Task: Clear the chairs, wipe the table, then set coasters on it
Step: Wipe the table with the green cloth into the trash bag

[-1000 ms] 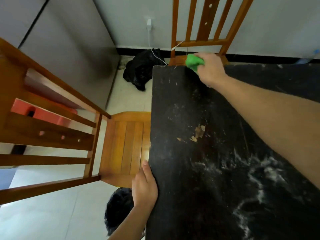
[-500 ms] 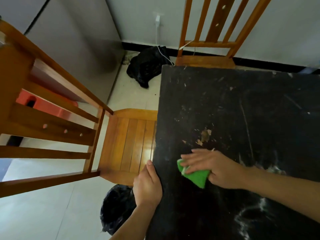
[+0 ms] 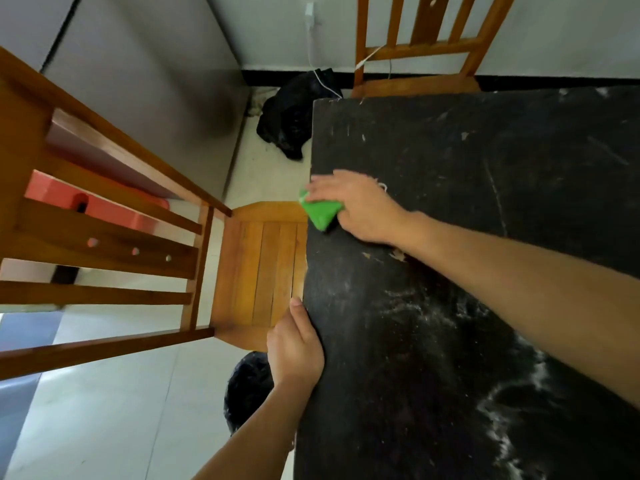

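1. The left hand (image 3: 294, 344) braces the near left edge of the black table (image 3: 450, 323). Its thumb lies along the rim and its fingers appear to hook underneath, out of sight, a grip that would steady the top against the push of wiping.
2. White dusty smears (image 3: 512, 410) cover the near right of the tabletop, so that stretch looks not yet wiped.
3. A dark bag (image 3: 247, 386) sits on the floor below the left wrist, half hidden by the arm and the table; what it holds cannot be made out.
4. A wooden chair (image 3: 263, 268) stands with its bare slatted seat against the table's left side. A red plastic object (image 3: 86, 199) shows only through its back slats.
5. The right hand (image 3: 360, 209) reaches across the top with fingers stretched flat, pressing a green cloth (image 3: 322, 213) down at the left edge. A corner of the cloth pokes past the rim. The fingertips are blurred, and the forearm covers part of a chipped patch (image 3: 398, 254).
6. Farther off, a second black bag (image 3: 291, 123) lies on the floor by the far corner.
7. A second chair (image 3: 415, 84) stands at the far end, its top cropped by the frame. A white cable (image 3: 313, 57) drops from a wall plug.
8. No coasters are in view.
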{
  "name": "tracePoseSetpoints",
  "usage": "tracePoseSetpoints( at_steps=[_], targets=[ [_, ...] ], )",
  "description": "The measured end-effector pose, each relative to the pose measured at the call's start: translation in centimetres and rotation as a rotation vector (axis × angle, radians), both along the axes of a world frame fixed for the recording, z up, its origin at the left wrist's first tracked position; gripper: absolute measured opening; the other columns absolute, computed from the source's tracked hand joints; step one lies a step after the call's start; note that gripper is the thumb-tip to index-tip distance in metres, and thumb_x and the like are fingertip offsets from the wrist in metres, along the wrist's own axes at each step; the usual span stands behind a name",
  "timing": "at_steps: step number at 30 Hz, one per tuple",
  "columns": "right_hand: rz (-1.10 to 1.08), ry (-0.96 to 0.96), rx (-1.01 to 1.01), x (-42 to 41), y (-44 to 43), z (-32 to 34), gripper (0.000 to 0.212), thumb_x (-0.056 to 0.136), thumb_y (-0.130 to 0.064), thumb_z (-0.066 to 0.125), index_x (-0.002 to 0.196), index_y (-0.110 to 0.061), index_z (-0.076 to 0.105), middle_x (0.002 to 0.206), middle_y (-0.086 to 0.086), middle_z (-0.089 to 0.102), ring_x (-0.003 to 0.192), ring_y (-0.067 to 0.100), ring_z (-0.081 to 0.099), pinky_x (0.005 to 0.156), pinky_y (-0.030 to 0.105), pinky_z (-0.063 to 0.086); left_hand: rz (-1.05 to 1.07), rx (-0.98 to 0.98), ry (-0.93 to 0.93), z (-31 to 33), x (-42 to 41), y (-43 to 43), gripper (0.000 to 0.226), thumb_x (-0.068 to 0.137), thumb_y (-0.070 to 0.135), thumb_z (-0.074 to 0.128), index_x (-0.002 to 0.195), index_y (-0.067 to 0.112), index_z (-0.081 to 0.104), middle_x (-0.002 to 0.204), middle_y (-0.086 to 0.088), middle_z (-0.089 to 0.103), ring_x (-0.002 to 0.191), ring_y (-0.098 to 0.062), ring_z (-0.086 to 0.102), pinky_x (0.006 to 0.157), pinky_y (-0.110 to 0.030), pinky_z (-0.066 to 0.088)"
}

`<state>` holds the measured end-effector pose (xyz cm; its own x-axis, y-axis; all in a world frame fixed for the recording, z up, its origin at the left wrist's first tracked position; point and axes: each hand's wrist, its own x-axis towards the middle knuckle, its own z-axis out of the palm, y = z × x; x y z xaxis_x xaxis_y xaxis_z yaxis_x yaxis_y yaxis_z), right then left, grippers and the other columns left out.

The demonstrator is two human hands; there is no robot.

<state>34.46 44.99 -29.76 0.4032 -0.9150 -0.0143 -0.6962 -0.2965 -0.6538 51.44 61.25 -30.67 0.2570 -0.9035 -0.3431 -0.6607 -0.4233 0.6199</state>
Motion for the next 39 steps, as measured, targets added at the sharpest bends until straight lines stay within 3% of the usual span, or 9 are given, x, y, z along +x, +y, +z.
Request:
tracePoseSetpoints(
  at_steps=[5, 8, 11, 14, 18, 24, 28, 32, 39],
  targets=[
    [0.285, -0.029, 0.133, -3.2, 14.1, -0.1, 0.071, 0.058, 0.012, 0.050, 0.121, -0.016, 0.068, 0.138, -0.002, 0.057, 0.139, 0.007, 0.037, 0.119, 0.034, 0.019, 0.002, -0.037, -0.013, -0.4, 0.3, -0.1, 0.063, 0.101, 0.046, 0.015, 0.069, 0.012, 0.058, 0.067, -0.001, 0.057, 0.065, -0.019, 0.053, 0.068, -0.035, 0.044],
    [0.269, -0.030, 0.228, -5.4, 17.8, 1.2, 0.068, 0.060, 0.008, 0.047, 0.119, -0.016, 0.069, 0.136, -0.006, 0.058, 0.138, 0.002, 0.036, 0.117, 0.031, 0.023, -0.010, -0.032, -0.013, -0.4, 0.3, -0.1, 0.062, 0.102, 0.045, 0.016, 0.066, 0.014, 0.055, 0.067, -0.004, 0.057, 0.069, -0.026, 0.056, 0.068, -0.034, 0.042],
    [-0.065, -0.096, 0.111, -8.1, 15.6, 3.6, 0.066, 0.063, 0.007, 0.046, 0.120, -0.015, 0.068, 0.129, 0.001, 0.064, 0.127, 0.011, 0.053, 0.109, 0.033, 0.039, -0.011, -0.038, -0.013, -0.1, 0.1, 0.0, 0.061, 0.104, 0.039, 0.017, 0.077, 0.006, 0.061, 0.075, -0.010, 0.060, 0.075, -0.027, 0.052, 0.074, -0.032, 0.036],
    [-0.506, 0.088, -0.098, -14.1, 9.1, 4.0, 0.062, 0.071, 0.003, 0.044, 0.128, -0.012, 0.062, 0.133, 0.014, 0.060, 0.125, 0.027, 0.053, 0.110, 0.039, 0.037, -0.031, -0.061, -0.011, 0.0, 0.1, 0.0, 0.065, 0.105, 0.037, 0.017, 0.082, -0.001, 0.064, 0.084, -0.020, 0.066, 0.084, -0.038, 0.059, 0.077, -0.036, 0.038],
    [-0.844, 0.242, 0.071, -17.4, 7.2, 0.7, 0.056, 0.084, 0.009, 0.046, 0.136, -0.010, 0.055, 0.145, 0.020, 0.047, 0.136, 0.034, 0.040, 0.117, 0.034, 0.025, -0.036, -0.066, -0.033, 0.0, 0.1, 0.0, 0.065, 0.105, 0.037, 0.016, 0.090, -0.003, 0.064, 0.096, -0.026, 0.066, 0.096, -0.043, 0.059, 0.084, -0.042, 0.042],
    [-0.460, 0.062, 0.015, -4.9, 20.8, -0.3, 0.071, 0.062, 0.009, 0.043, 0.130, -0.006, 0.060, 0.140, 0.009, 0.054, 0.138, 0.024, 0.040, 0.119, 0.044, 0.020, -0.034, -0.011, -0.016, -0.5, 0.5, 0.2, 0.066, 0.104, 0.043, 0.015, 0.109, -0.003, 0.062, 0.110, -0.027, 0.064, 0.107, -0.045, 0.056, 0.092, -0.049, 0.042],
    [-0.394, -0.138, 0.127, -2.2, 24.9, 1.7, 0.070, 0.058, 0.007, 0.040, 0.120, -0.008, 0.068, 0.128, 0.003, 0.064, 0.127, 0.013, 0.052, 0.115, 0.030, 0.031, -0.100, -0.108, -0.095, 0.5, 0.4, -0.8, 0.040, 0.105, 0.027, 0.029, 0.112, -0.004, 0.053, 0.113, -0.028, 0.057, 0.107, -0.045, 0.052, 0.084, -0.045, 0.037],
    [-0.686, -0.297, 0.056, -7.5, 22.1, 5.1, 0.062, 0.064, 0.013, 0.040, 0.114, -0.007, 0.070, 0.112, 0.004, 0.069, 0.107, 0.009, 0.061, 0.097, 0.018, 0.046, -0.329, -0.331, -0.233, 1.5, -1.2, -3.8, 0.031, 0.099, 0.013, 0.045, 0.123, -0.005, 0.052, 0.124, -0.030, 0.050, 0.114, -0.046, 0.045, 0.099, -0.050, 0.032],
    [-1.336, 0.021, 0.014, -28.4, 20.5, 3.6, 0.046, 0.076, -0.003, 0.046, 0.113, -0.011, 0.072, 0.111, 0.012, 0.071, 0.108, 0.026, 0.065, 0.099, 0.036, 0.049, -0.567, -0.353, -0.438, 0.0, -5.0, -5.1, 0.043, 0.101, 0.021, 0.039, 0.141, 0.007, 0.042, 0.153, -0.024, 0.031, 0.144, -0.041, 0.022, 0.118, -0.051, 0.017]
  ],
)
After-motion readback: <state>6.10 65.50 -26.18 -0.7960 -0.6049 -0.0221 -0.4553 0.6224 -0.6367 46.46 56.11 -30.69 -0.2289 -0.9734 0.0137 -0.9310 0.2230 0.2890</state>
